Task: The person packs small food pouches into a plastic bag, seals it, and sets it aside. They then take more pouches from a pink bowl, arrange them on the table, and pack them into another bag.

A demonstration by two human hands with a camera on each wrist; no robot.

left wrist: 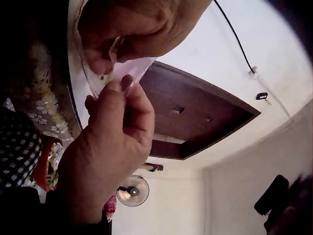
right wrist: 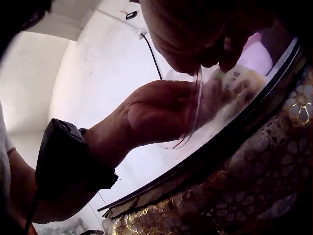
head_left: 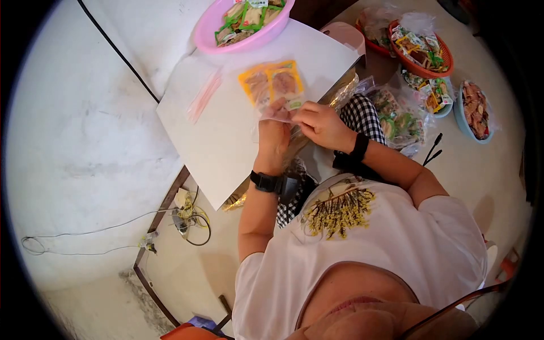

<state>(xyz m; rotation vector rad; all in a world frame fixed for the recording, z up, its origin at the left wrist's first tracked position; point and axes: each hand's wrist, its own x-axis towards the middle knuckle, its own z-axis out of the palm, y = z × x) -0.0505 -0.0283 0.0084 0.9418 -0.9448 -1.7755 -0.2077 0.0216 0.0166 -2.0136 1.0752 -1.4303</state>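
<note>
Over the white table, my left hand grips a clear plastic zip bag with a thin red line along its mouth. In the right wrist view, part of that hand shows through the film. My right hand pinches the bag's edge between thumb and forefinger, close beside the left fingers. In the left wrist view the right hand draws this edge taut. Yellow-bordered food packets lie at the far end of the bag, just past the fingertips, overlapped by clear film. The left fingertips are partly hidden.
On the white table lie flat red-striped bags; a pink basin of green packets stands at the back. Right of the table are a red basket of packets, clear bags and a blue basin of brown food.
</note>
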